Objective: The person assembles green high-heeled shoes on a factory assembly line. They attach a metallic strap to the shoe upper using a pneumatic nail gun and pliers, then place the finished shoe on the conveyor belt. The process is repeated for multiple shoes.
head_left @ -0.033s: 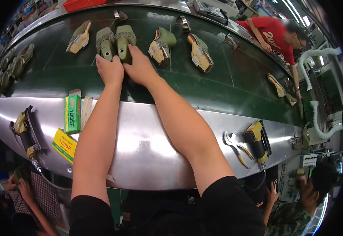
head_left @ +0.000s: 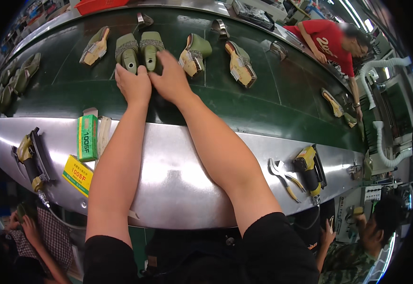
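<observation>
Two green shoes with woven, glittery bands stand side by side on the dark green belt, each on a green last with a round hole in its top. My left hand (head_left: 134, 87) is closed around the back end of the left shoe (head_left: 127, 47), thumb on one side and fingers on the other. Beside the right shoe (head_left: 151, 45), my right hand (head_left: 172, 79) has its fingers apart and slightly blurred, thumb close to the shoe's back end. More shoes lie tipped over, showing pale soles: one (head_left: 94, 47) to the left, two (head_left: 195, 54) (head_left: 241, 65) to the right.
Nearer me, a metal ledge (head_left: 168, 189) carries two yellow-black air staplers (head_left: 26, 156) (head_left: 309, 165), pincers (head_left: 287, 180), a green box (head_left: 87, 137) and a yellow box (head_left: 78, 175). Green shoes (head_left: 24, 73) sit far left. A person in red (head_left: 327, 45) reaches over the belt at right.
My right hand's fingers have spread and come away from the right shoe. That shoe now stands straighter, its hole more visible. My left hand has barely moved.
</observation>
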Motion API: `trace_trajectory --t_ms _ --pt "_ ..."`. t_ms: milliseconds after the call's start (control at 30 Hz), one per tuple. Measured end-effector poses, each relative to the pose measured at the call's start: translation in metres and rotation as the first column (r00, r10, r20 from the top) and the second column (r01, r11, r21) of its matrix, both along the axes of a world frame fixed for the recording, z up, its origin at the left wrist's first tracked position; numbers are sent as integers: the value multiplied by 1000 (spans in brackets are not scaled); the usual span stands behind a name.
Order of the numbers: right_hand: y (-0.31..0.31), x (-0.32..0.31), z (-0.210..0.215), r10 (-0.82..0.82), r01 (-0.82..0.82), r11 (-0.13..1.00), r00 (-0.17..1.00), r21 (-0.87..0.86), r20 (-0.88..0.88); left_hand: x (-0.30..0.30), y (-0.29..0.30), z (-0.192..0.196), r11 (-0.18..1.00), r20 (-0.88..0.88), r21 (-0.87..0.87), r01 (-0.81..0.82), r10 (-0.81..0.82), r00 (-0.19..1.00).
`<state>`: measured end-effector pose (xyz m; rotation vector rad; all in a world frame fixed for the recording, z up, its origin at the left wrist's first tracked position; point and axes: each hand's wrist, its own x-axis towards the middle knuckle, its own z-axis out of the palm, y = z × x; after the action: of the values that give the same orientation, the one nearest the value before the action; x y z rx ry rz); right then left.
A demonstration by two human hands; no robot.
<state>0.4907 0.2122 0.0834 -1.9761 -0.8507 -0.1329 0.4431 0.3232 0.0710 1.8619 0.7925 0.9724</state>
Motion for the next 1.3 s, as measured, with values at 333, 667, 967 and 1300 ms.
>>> trace_trajectory --t_ms 333,667,967,1300 --pt "-169 79 21 -790 759 550 608 -349 77 -24 -52 33 683 234 679 270 -550 802" --pt "-208 88 -4 -708 704 706 699 -71 -100 -30 -63 31 673 177 594 441 -644 744" --pt "-213 47 -9 111 470 626 737 623 -667 -18 -64 20 616 336 18 788 -746 575" --pt "-194 -57 20 249 106 841 794 530 -554 -51 -101 41 123 620 -394 911 -696 363"
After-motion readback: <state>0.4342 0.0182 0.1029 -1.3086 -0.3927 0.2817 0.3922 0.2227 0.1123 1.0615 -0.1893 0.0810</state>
